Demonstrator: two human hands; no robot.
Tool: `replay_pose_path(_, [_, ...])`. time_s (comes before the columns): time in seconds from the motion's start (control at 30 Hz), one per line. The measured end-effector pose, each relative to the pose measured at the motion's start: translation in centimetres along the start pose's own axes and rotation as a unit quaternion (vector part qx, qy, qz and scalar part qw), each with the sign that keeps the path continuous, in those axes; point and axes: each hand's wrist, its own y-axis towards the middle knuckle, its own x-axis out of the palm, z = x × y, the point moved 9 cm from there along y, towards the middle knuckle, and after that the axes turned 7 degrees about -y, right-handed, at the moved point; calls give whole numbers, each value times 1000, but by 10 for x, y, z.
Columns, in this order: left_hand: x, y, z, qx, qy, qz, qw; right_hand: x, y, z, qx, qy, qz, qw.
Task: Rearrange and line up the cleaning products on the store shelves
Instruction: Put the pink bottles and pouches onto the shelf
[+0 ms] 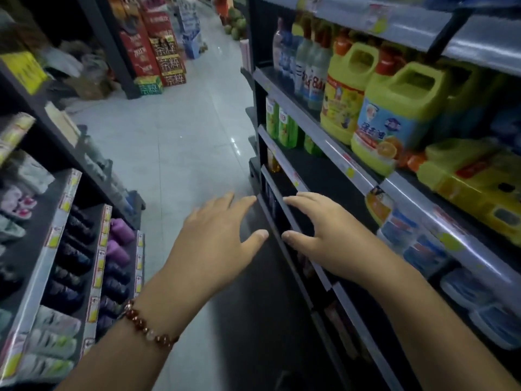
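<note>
1. Shelving (352, 167) runs down the right side of the aisle in dark tiers with pale price rails, and it carries the cleaning products.
2. Floor tiles (174, 142) stretch pale and glossy between the right rack and a second rack (67, 221) on the left, which is stocked with slippers and folded soft goods.
3. Stacked red and green cartons (158, 57) stand at the far end of the aisle.
4. Yellow-green jugs (394, 114) with red caps and moulded handles stand side by side on an upper right tier, the nearest one bearing a blue label with an orange slice.
5. Yellow multipacks (473, 182) lie just beside the jugs on the same tier, nearer the camera.
6. Clear bottles (313, 69) with blue labels stand in a row on the far side of the jugs.
7. Green packs (284, 128) sit upright on the tier below, and blue-and-white packets (417, 244) lie on a lower tier close to the right forearm.
8. The left hand (214, 235) hovers over the floor with fingers spread and straight, holding nothing; a beaded bracelet (146, 328) circles its wrist.
9. The right hand (318, 238) is likewise spread and holds nothing, its fingertips at the edge of a low shelf rail; whether they touch it is unclear.
</note>
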Motion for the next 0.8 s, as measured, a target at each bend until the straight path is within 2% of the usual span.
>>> replay_pose_path(0.13, [-22,79,-35,-23,-5,37,999,-9,98,-10,-36,-29,-9,999])
replay_pose_path(0.27, [-29,144,-73,-53,-46,32,997,-5,180,-13,-51,-39,-42,997])
replay_pose_path(0.43, [-43,251,-130,-45,-65,54,995,-4,296,-11,-44,-48,-26,998])
replay_pose_path(0.57, [-57,348,-171,-10,-69,46,996,-7,399,-6,-4,-42,10,999])
replay_pose_path(0.67, [-73,416,-191,23,-47,12,999,-18,464,-2,48,-38,28,998])
replay_pose_path(0.8, [-98,516,-201,74,-37,26,996,-43,534,20,100,-30,65,992])
